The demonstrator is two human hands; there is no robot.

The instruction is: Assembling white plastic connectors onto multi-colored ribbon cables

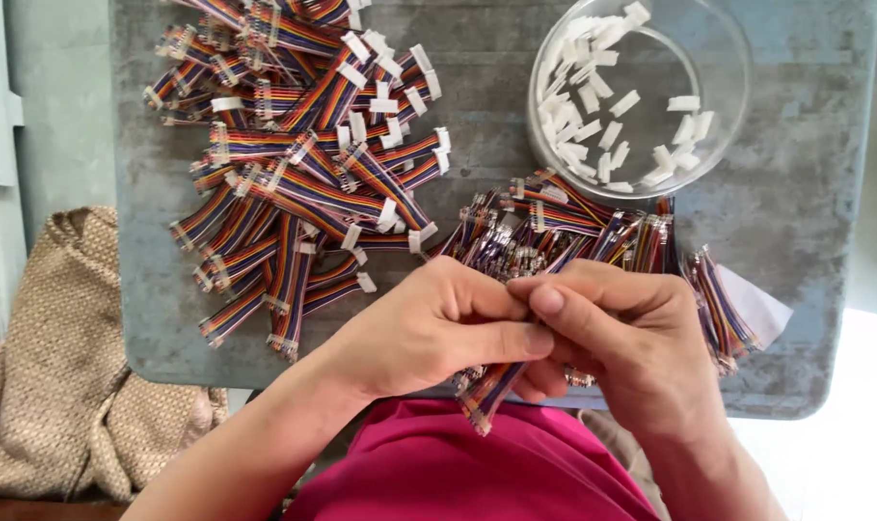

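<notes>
My left hand (438, 333) and my right hand (621, 333) meet over the near edge of a grey table (805, 193). Together they pinch a short multicoloured ribbon cable (486, 391), whose lower end hangs toward my pink garment. My right thumb presses on the cable's upper end, which the fingers hide. Just beyond my hands lies a heap of bare-ended ribbon cables (573, 227). A clear round bowl (723, 58) with small white plastic connectors (583, 106) stands at the far right.
A large pile of ribbon cables fitted with white connectors (303, 154) covers the table's left half. A white paper scrap (756, 304) lies under the cables at the right. A woven tan cloth (62, 386) sits left of the table.
</notes>
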